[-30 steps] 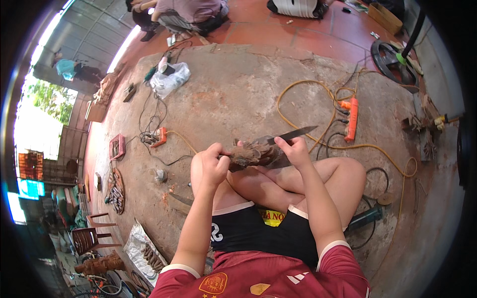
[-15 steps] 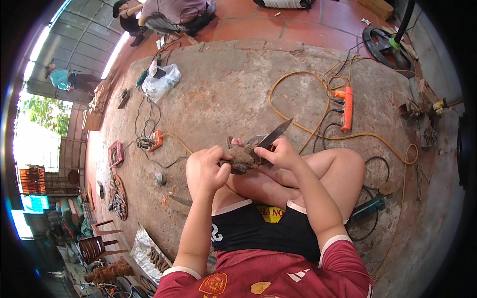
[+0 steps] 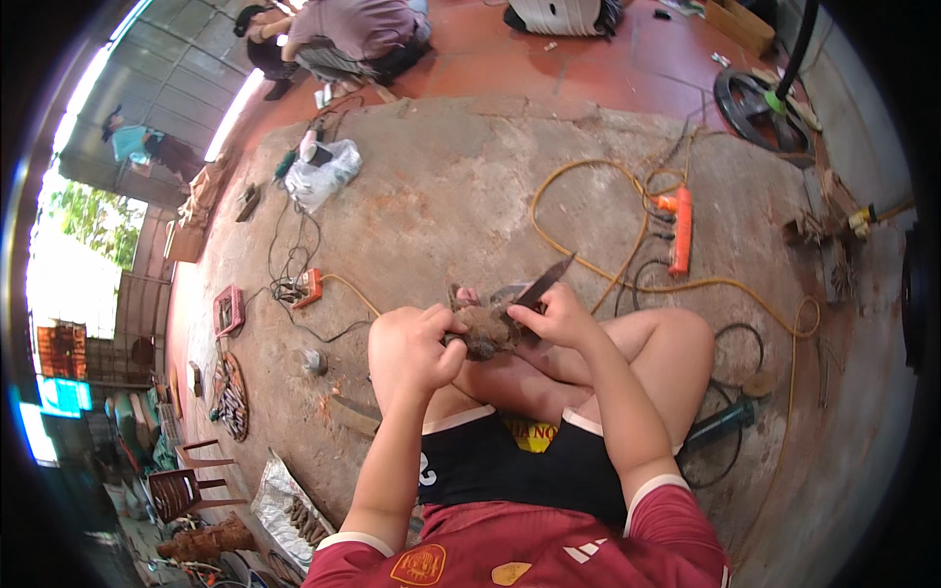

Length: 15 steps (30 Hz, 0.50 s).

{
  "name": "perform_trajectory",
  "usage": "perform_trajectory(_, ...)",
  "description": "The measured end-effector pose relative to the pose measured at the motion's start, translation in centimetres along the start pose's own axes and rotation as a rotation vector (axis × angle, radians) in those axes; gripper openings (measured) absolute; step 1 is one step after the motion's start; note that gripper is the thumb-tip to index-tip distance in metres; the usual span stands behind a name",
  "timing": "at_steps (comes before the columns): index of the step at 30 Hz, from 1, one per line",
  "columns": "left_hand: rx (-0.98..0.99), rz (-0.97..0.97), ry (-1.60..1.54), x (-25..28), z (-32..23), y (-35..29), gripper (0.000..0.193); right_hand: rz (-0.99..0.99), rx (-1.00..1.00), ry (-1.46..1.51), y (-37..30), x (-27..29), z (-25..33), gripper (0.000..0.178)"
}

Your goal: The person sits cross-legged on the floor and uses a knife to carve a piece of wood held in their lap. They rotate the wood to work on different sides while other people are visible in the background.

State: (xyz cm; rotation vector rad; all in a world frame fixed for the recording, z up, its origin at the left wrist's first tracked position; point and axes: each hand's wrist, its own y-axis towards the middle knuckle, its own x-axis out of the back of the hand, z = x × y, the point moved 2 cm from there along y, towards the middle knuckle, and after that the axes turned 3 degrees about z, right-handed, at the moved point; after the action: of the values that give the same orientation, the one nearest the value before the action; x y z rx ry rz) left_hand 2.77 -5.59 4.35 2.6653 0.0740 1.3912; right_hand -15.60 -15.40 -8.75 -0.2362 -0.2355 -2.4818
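Over my crossed legs, a rough, brown, knobbly lump, like a piece of wood or root, is held between my hands. My left hand closes its fingers around the lump's left end. In my right hand is a knife with a dark blade, its tip pointing up and to the right, away from me. The handle is hidden in the fist. The blade's lower part lies against or just beside the lump's right side; exact contact cannot be made out.
Orange power strips with a yellow cable lie ahead on the right, and another at left. A plastic bag, a clear cup and a pink basket stand left. A green power tool rests by my right knee. People crouch far left.
The knife has tilted slightly lower, its tip a little nearer to me. The lump has turned somewhat in my left hand, which has shifted slightly right. The whole view has shifted slightly.
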Motion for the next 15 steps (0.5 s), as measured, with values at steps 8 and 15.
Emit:
perform_trajectory(8, -0.008, -0.041, -0.166, -0.8, 2.9, -1.1, 0.01, 0.052, 0.088, 0.08, 0.3, 0.4, 3.4, 0.018)
perform_trajectory(15, -0.002, -0.042, -0.192, -0.9, 3.3, -1.6, 0.011, 0.089, -0.004, 0.156, 0.0, -0.2, 2.4, 0.018)
